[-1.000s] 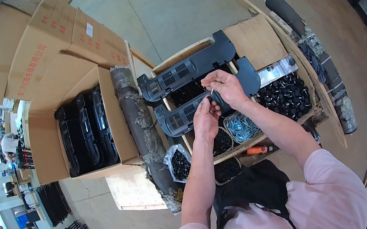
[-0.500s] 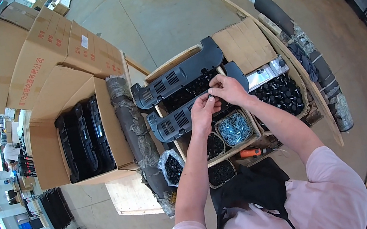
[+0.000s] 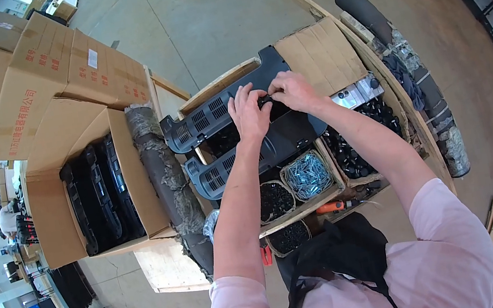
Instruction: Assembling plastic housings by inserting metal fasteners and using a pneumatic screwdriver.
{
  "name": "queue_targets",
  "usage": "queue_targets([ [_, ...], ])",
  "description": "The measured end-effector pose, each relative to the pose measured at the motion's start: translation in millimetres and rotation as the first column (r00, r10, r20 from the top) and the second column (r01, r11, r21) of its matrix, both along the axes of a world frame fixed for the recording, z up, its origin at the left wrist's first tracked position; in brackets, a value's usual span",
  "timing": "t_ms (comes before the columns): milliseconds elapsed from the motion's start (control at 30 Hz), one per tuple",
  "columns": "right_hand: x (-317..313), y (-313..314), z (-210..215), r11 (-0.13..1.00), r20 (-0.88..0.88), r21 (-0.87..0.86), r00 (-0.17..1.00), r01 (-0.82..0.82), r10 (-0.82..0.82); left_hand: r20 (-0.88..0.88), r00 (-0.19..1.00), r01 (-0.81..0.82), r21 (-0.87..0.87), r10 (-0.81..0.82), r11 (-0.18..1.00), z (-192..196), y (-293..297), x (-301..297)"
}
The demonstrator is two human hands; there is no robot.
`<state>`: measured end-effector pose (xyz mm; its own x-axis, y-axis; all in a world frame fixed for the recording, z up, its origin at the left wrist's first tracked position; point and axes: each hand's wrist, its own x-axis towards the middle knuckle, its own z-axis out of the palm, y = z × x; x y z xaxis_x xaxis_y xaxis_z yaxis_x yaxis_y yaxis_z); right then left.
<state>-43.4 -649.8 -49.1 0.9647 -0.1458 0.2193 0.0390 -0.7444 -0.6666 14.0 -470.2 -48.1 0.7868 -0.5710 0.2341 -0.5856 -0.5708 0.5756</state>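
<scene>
Two long black plastic covers with vent slots lie side by side across a wooden bin: a far cover (image 3: 214, 115) and a near cover (image 3: 260, 155). At the near edge of the far one, a small black plastic part (image 3: 264, 101) sits between my fingertips. My left hand (image 3: 249, 114) pinches it from the left, fingers reaching over the cover. From the right, my right hand (image 3: 295, 92) closes thumb and fingertips at the same part. Its exact shape is mostly hidden by my fingers.
Nearer me are a box of silvery screws (image 3: 307, 175), a box of small black screws (image 3: 276, 201) and black knob-like parts (image 3: 367, 134). An orange-handled tool (image 3: 330, 207) lies at the front. Left stands an open carton (image 3: 50, 206) of black covers; cardboard (image 3: 318, 57) lies right.
Both hands have moved from the near cover to the far cover's near edge. My left hand has spread over the far cover. The view has shifted slightly.
</scene>
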Motion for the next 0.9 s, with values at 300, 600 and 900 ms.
queue_targets([
  [300,17,1,-15,0.988,-0.011,-0.151,1.0,-0.018,0.017,-0.026,1.0,-0.008,0.08,0.01,0.997,-27,-3,18],
  [600,16,4,-17,0.99,-0.011,-0.14,1.0,-0.003,0.002,-0.02,1.0,-0.012,0.044,0.013,0.999,-23,1,18],
  [900,-98,33,46,0.961,0.03,0.209,0.984,-0.179,0.176,-0.263,0.965,-0.082,-0.288,0.003,0.954,37,96,-103],
])
